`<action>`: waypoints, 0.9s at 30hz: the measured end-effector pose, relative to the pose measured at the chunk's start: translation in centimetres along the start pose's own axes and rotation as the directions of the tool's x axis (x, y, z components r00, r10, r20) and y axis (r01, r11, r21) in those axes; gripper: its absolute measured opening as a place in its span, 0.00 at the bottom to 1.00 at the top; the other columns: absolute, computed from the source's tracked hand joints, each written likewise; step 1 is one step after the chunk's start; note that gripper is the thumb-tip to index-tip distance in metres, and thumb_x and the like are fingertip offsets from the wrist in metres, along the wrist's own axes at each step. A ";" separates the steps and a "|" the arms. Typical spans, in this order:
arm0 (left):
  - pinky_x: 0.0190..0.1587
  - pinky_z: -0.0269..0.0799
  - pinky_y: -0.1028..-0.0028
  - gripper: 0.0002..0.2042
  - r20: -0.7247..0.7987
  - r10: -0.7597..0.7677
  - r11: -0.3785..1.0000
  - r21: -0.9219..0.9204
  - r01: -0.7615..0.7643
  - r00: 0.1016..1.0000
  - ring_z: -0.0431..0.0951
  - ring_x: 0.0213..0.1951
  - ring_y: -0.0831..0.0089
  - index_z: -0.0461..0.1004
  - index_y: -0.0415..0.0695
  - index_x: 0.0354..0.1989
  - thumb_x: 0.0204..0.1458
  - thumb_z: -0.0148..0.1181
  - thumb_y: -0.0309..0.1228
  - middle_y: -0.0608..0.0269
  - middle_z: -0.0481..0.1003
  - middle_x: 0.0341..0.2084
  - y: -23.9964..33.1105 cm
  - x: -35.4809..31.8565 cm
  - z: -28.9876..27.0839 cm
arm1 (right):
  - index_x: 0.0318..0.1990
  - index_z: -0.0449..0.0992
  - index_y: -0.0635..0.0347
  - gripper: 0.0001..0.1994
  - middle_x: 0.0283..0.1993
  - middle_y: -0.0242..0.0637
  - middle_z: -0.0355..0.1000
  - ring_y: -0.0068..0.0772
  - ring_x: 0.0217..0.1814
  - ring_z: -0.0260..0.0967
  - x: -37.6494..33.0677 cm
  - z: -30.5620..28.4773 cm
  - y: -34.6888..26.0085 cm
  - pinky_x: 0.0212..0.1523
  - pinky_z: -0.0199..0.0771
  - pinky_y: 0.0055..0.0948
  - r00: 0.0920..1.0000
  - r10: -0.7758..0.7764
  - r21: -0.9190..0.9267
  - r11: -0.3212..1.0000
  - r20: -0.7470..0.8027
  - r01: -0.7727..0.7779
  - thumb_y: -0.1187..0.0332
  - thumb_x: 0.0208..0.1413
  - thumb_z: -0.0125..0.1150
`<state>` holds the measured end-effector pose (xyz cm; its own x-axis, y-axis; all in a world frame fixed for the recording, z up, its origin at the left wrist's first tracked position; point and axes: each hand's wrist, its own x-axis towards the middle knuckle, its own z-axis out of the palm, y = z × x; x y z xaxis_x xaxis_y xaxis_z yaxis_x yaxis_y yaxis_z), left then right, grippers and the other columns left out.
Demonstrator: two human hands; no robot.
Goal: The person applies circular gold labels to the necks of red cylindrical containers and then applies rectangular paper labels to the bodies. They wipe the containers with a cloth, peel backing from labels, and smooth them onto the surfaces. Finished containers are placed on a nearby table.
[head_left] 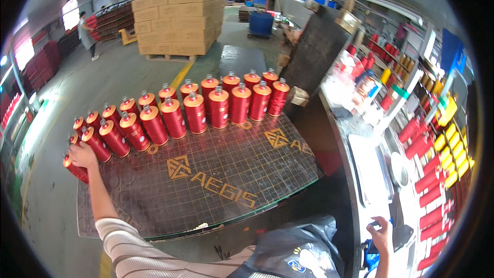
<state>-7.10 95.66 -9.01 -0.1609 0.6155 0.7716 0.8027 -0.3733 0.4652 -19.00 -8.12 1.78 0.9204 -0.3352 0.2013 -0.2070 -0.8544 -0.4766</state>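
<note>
At the near left end of a double row of red bottles [197,116], my left hand [82,155] is closed around the top of an end bottle [77,173]. That bottle leans outward at the board's edge, its top hidden by my fingers. The other bottles stand upright, with gold shoulders and clear necks. They line the far side of a dark board [216,159] printed with a gold grid. Beside the counter at the lower right, my right hand [382,234] has its thumb and fingers curled close together. What they hold is too small to make out.
A cluttered counter [343,146] runs along my right, with a pale tray [369,167] on it. Shelves beyond hold red and yellow bottles [450,146]. Stacked cartons [177,20] stand on a pallet at the back. A person [86,35] is on the floor at the far left.
</note>
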 end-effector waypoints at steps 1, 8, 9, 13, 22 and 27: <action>0.44 0.71 0.47 0.15 0.067 0.039 0.995 -0.097 -0.032 0.997 0.77 0.44 0.45 0.72 0.38 0.36 0.52 0.62 0.40 0.45 0.77 0.35 2.8 -0.6 -1.1 | 0.46 0.77 0.59 0.16 0.46 0.40 0.72 0.33 0.46 0.73 -0.4 -0.8 -2.9 0.40 0.78 0.31 0.998 0.044 0.025 0.999 0.046 -0.045 0.72 0.48 0.69; 0.57 0.67 0.55 0.23 0.132 0.491 0.368 -0.928 -0.067 0.861 0.73 0.52 0.46 0.68 0.32 0.54 0.55 0.65 0.33 0.40 0.73 0.49 30.5 -16.9 -12.5 | 0.46 0.78 0.63 0.18 0.44 0.35 0.74 0.28 0.48 0.72 -4.6 -4.9 -2.7 0.42 0.77 0.30 0.985 0.063 0.315 0.949 -0.159 -0.009 0.63 0.51 0.69; 0.63 0.63 0.58 0.23 0.130 0.517 0.180 -0.983 0.041 0.846 0.70 0.59 0.50 0.66 0.32 0.58 0.58 0.63 0.31 0.41 0.71 0.55 34.2 -19.2 -14.7 | 0.47 0.78 0.63 0.19 0.46 0.35 0.74 0.27 0.48 0.72 -4.9 -5.1 -2.6 0.43 0.76 0.29 0.978 0.067 0.349 0.937 -0.199 0.007 0.62 0.51 0.70; 0.63 0.65 0.65 0.21 0.121 0.807 -0.157 -0.900 0.407 0.577 0.72 0.59 0.61 0.67 0.31 0.56 0.59 0.62 0.29 0.45 0.72 0.56 46.5 -28.2 -30.9 | 0.51 0.77 0.61 0.19 0.46 0.32 0.74 0.22 0.48 0.70 -6.9 -6.5 -0.4 0.48 0.72 0.25 0.961 0.124 0.459 0.888 -0.246 0.002 0.63 0.54 0.69; 0.44 0.71 0.53 0.17 -0.507 0.850 -0.510 -0.723 0.467 0.144 0.76 0.42 0.38 0.69 0.34 0.37 0.49 0.68 0.33 0.37 0.76 0.35 57.8 -50.4 -63.4 | 0.51 0.78 0.66 0.17 0.40 0.37 0.78 0.19 0.32 0.71 -16.9 -8.5 4.0 0.33 0.72 0.19 0.806 0.512 0.555 0.780 -0.298 -0.290 0.73 0.53 0.66; 0.46 0.70 0.50 0.23 -0.552 0.833 -0.489 -0.714 0.501 0.026 0.75 0.44 0.35 0.65 0.34 0.41 0.49 0.68 0.39 0.34 0.75 0.39 63.7 -58.6 -76.6 | 0.51 0.78 0.67 0.17 0.41 0.36 0.78 0.14 0.30 0.68 -19.5 -8.7 7.4 0.32 0.69 0.15 0.711 0.651 0.674 0.653 -0.266 -0.346 0.76 0.53 0.66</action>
<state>9.49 -17.34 8.65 0.3475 -0.6782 0.6475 -0.8832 -0.0047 0.4690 -41.37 -11.37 1.79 0.4310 -0.9003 0.0607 -0.2300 -0.1746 -0.9574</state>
